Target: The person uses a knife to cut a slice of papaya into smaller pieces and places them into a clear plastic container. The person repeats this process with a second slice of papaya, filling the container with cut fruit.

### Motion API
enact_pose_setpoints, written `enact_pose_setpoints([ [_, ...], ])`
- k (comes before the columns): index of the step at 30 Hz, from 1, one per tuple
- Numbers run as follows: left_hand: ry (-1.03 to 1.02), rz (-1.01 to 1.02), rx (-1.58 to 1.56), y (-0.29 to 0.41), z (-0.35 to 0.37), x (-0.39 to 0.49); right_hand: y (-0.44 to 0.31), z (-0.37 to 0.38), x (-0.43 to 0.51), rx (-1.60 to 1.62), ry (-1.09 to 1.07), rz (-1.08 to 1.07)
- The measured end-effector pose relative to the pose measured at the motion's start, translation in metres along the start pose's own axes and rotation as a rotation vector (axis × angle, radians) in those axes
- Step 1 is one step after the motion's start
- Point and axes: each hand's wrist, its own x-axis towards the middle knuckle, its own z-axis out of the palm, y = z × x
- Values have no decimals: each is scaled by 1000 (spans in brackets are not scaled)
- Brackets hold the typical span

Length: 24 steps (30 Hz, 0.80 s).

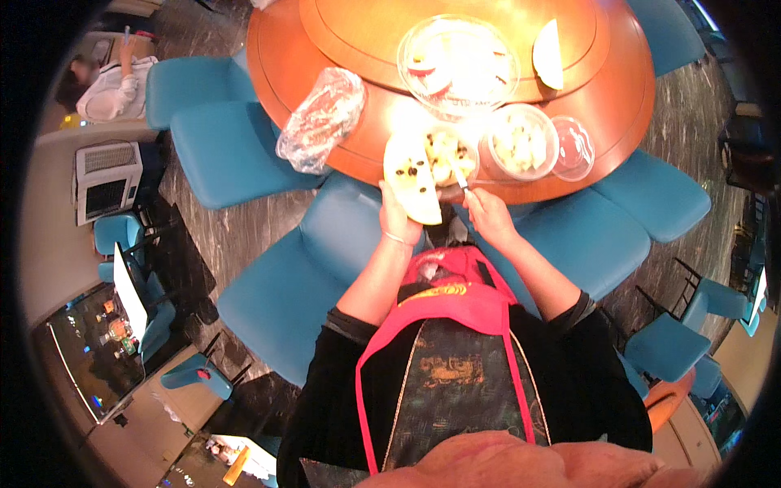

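Note:
My left hand (396,215) holds a pale-fleshed melon wedge (412,177) with dark seeds, tilted at the table's near edge. In my right hand (490,218) is a knife (462,178), gripped by its handle. Its blade reaches over a round container (450,155) of cut, seeded melon pieces; glare hides whether the blade touches them. Right of it stands a clear plastic tub (523,143) with more pale pieces. A transparent lid (572,149) lies beside that tub.
A large clear bowl (421,91) with fruit pieces, washed out by glare, and another melon wedge (549,55) are on the round wooden table (378,161). Crumpled plastic wrap (322,119) lies at left. Blue chairs (280,287) surround me. A person (110,94) sits at the far left.

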Motion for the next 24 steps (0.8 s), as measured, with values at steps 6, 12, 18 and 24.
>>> enact_pose_setpoints([
  [6, -36, -65, 5, 5, -4, 0, 4, 4, -1, 44, 28, 32],
  [12, -214, -275, -16, 21, -11, -1, -7, -19, 16, 196, 173, -222],
  [18, -464, -584, -135, 35, -12, 9, -40, -60, 62, 237, 57, -204],
  [24, -548, -756, 13, 41, 5, 16, -55, -61, 77, 270, -253, 20],
])
